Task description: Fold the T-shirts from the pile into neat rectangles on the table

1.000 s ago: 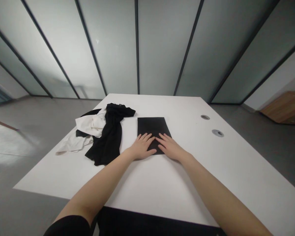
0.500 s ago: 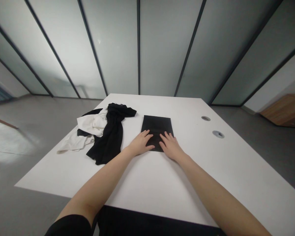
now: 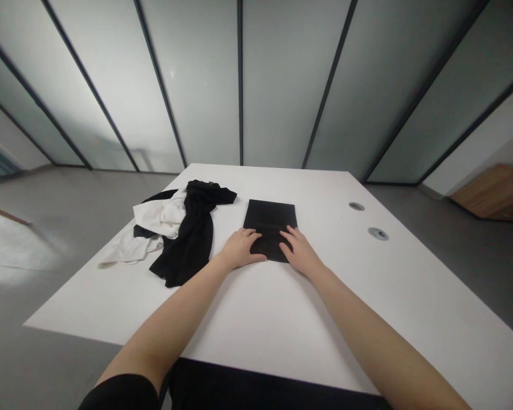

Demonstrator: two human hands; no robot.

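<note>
A flat black rectangle that looks like a folded garment (image 3: 269,213) lies on the white table (image 3: 273,319), with a faint crease across its middle. My left hand (image 3: 241,249) rests on its near left corner, fingers apart and the thumb along the near edge. On the opposite side, my right hand (image 3: 301,250) touches the near right edge with its fingers spread. Neither hand grips the cloth. To the left is a loose heap with a black garment (image 3: 196,228) on top and white cloth (image 3: 160,216) beside and partly under it.
Two round grommets, a farther one (image 3: 356,206) and a nearer one (image 3: 378,233), are set in the table's right side. A frosted glass partition (image 3: 273,85) stands behind the table. A wooden piece of furniture (image 3: 496,191) is at far right.
Both hands have slid slightly outward toward the side edges of the black folded garment, uncovering more of its middle. The heap of clothes has stayed in place.
</note>
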